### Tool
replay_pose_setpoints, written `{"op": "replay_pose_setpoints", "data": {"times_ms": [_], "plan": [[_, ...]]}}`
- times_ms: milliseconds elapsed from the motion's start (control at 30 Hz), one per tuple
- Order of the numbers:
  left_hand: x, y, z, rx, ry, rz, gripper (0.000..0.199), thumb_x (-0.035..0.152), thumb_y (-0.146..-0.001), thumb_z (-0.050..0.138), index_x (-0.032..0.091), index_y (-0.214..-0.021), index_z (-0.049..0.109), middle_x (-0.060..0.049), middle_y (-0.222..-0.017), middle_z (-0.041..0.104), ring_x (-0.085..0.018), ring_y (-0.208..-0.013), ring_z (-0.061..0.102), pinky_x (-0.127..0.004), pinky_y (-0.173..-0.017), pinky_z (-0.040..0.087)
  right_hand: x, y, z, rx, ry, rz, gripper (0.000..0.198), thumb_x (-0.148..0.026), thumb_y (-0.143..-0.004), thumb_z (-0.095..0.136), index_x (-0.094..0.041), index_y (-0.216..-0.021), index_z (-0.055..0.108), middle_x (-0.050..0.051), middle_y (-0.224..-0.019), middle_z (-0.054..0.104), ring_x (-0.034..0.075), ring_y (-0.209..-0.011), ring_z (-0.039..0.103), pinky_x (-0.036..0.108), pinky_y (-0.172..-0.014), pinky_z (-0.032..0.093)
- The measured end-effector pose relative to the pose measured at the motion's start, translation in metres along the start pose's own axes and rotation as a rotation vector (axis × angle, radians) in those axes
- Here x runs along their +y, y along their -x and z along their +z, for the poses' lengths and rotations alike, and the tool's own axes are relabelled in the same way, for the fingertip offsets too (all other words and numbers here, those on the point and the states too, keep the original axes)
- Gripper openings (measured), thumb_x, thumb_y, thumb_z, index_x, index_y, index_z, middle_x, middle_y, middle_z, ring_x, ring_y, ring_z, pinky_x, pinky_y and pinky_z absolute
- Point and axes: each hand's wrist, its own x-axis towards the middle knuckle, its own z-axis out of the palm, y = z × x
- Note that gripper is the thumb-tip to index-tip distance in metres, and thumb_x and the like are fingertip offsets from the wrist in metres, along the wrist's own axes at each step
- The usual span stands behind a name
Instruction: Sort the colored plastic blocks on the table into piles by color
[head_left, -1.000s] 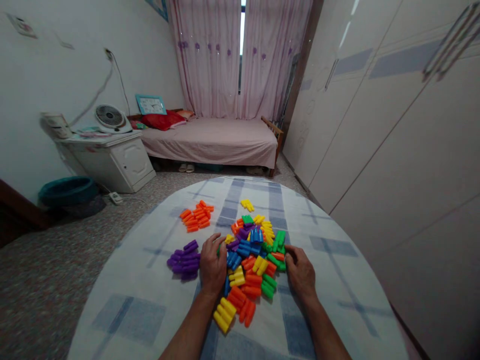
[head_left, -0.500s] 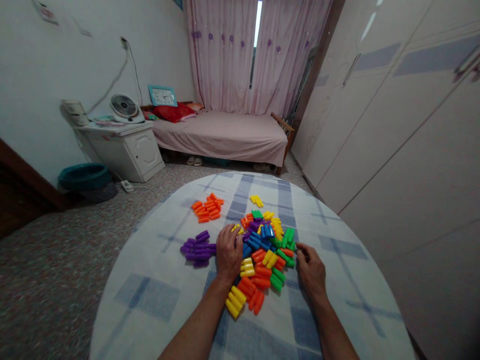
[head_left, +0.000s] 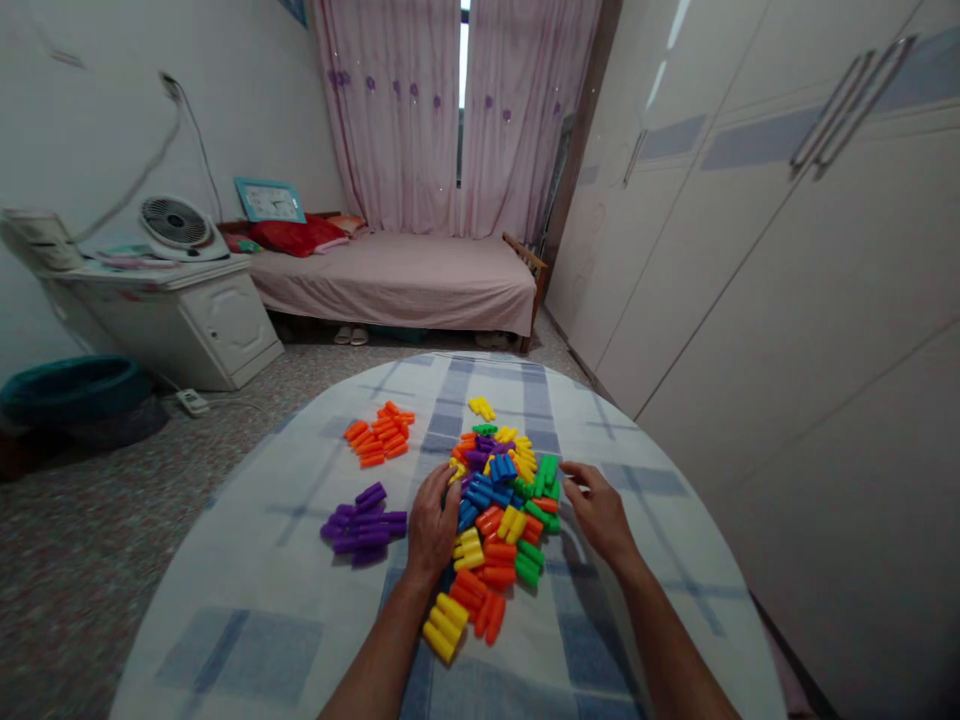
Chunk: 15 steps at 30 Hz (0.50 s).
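Observation:
A mixed heap of plastic toy building pieces (head_left: 491, 492) in blue, green, orange, yellow and purple lies in the middle of the table. At the heap's left edge rests my left hand (head_left: 433, 525), fingers stretched forward and slightly bent, close to a yellow piece (head_left: 457, 470). I cannot see whether its fingertips touch that piece. My right hand (head_left: 600, 510) hovers by the heap's right side, thumb and fingers apart with nothing between them, beside the green pieces (head_left: 547, 472). Separate piles of purple pieces (head_left: 365, 530) and orange pieces (head_left: 381, 435) lie to the left.
A few yellow pieces (head_left: 481, 408) lie apart near the far edge of the round table with its checked cloth (head_left: 247, 650). Beyond stand a bed (head_left: 397, 280), a white cabinet (head_left: 232, 325) with a fan (head_left: 180, 225), and a wardrobe (head_left: 720, 280) on the right.
The view has turned to the right, shifting everything leftward. My right hand has lifted slightly and moved forward along the green pieces, its fingers opening. My left hand stays by the heap's left edge.

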Motion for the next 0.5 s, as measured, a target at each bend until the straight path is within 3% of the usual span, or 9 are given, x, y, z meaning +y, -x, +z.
{"op": "replay_pose_setpoints", "data": {"times_ms": [333,500], "plan": [[-0.004,-0.003,0.001,0.016,0.027,-0.061,0.037,0.039,-0.089,0.038,0.018,-0.107,0.063,-0.009,-0.121,0.060,-0.021,-0.117,0.052,-0.043,-0.105,0.038,0.029,-0.043,0.010,-0.331,0.166,-0.128,0.054,-0.031,-0.070,0.059,-0.018,-0.122,0.055,0.012,-0.127,0.054,0.026,-0.119,0.048,0.045,-0.102,0.035],[-0.004,-0.003,0.000,0.012,0.042,-0.096,0.039,0.041,-0.089,0.037,0.017,-0.105,0.064,-0.010,-0.122,0.058,-0.022,-0.117,0.051,-0.045,-0.106,0.035,0.038,-0.036,0.018,-0.283,0.042,-0.112,0.049,-0.030,-0.067,0.061,-0.019,-0.115,0.060,0.010,-0.122,0.057,0.025,-0.114,0.051,0.042,-0.097,0.041]]}}
